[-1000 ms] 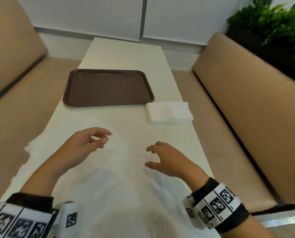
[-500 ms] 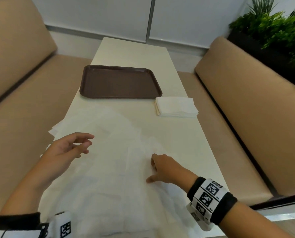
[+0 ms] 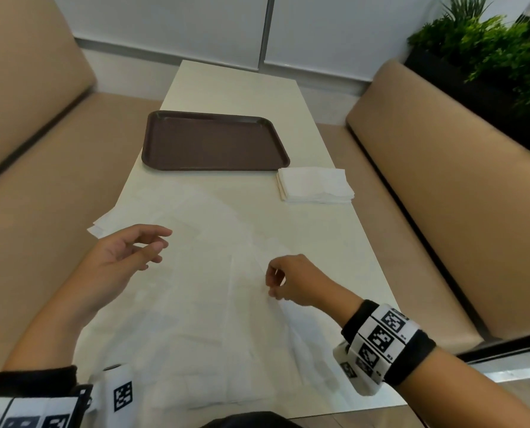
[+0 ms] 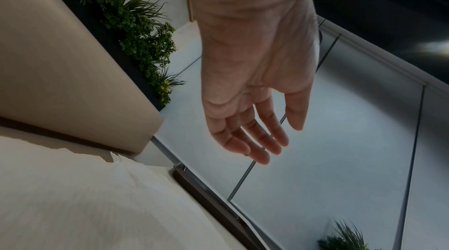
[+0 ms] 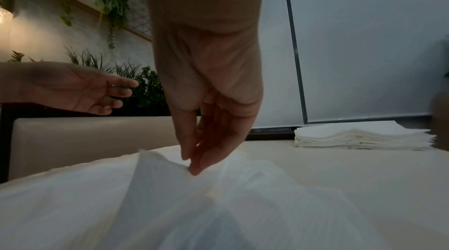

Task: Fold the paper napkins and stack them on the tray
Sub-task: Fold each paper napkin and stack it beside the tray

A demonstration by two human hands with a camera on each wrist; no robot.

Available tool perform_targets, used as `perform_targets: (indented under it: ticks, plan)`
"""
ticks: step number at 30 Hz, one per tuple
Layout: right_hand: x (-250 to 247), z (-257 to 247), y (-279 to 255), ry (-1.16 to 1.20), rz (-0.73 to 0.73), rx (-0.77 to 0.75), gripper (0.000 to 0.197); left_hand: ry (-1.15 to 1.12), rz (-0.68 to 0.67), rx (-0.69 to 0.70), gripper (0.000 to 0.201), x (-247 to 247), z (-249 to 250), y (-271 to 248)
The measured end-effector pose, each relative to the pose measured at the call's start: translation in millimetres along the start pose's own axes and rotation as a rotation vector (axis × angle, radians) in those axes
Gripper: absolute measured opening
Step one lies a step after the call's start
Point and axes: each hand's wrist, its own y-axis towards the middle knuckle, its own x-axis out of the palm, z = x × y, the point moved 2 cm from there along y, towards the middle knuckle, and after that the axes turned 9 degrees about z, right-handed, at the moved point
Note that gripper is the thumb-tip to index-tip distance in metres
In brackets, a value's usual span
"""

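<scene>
1. Brown tray (image 3: pixel 214 140) lay bare on the far half of the worktop (image 3: pixel 304 236); no napkin was on it, so the stacking looked not yet begun
2. Stack of folded napkins (image 3: pixel 314 185) sat just beside the tray's near right corner, on the worktop and not on the tray; whether these counted as finished folds or as stock, I could not tell
3. Unfolded paper napkins (image 3: pixel 177 304) lay spread in overlapping sheets across the near worktop, one corner overhanging the left edge
4. Right hand (image 3: pixel 291 281) was over the right part of the spread sheets; its fingers (image 5: pixel 194 165) were pressed together, thumb against fingertips, pinching a raised edge of the top sheet
5. Left hand (image 3: pixel 125 257) hovered above the left part of the sheets, fingers (image 4: pixel 262 138) loosely spread and slightly bent, holding nothing and touching no paper
6. Judged step: the first lift of one sheet for folding. Left to do: fold each loose sheet, then carry the folds to the tray
7. Hard to make out: white sheets on the pale worktop blurred together, so their number and edges could not be counted
8. Cut off: the nearest napkin edges ran out under the forearms and the bottom of the head view; the left wrist view showed the hand, a bench and little of the paper
</scene>
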Motion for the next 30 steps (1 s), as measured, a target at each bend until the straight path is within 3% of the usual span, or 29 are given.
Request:
perform_targets:
  ticks: [4, 10, 13, 15, 20, 24, 25, 27, 30]
  plan:
    - [12, 6, -2, -0.058, -0.13, 0.073, 0.048, -0.007, -0.007, 0.002, 0.024, 4, -1, 0]
    - [-7, 6, -7, 0.037, -0.08, 0.07, 0.03, 0.009, -0.002, 0.007, 0.024, 1, -2, -2]
    - [-27, -9, -14, 0.11, -0.08, -0.038, 0.016, 0.009, -0.005, 0.016, 0.024, 1, -1, -1]
    - [-39, -22, -19, 0.084, -0.093, -0.109, 0.024, 0.01, -0.008, 0.019, 0.023, 3, 1, 1]
    - [-81, -41, -26, 0.055, 0.077, -0.239, 0.048, 0.066, -0.024, 0.03, 0.031, 9, 9, 4]
    - [-123, -47, -38, 0.068, 0.263, -0.317, 0.033, 0.13, -0.027, 0.084, 0.022, 19, 19, 11]
    - [-135, -50, -43, 0.067, 0.287, -0.342, 0.027, 0.142, -0.017, 0.104, 0.03, 24, 24, 15]
    - [-157, -60, -54, 0.058, 0.282, -0.405, 0.022, 0.144, -0.03, 0.122, 0.065, 37, 36, 25]
    - [-183, -75, -71, 0.042, 0.24, -0.471, 0.021, -0.007, -0.23, 0.106, 0.108, 62, 62, 38]
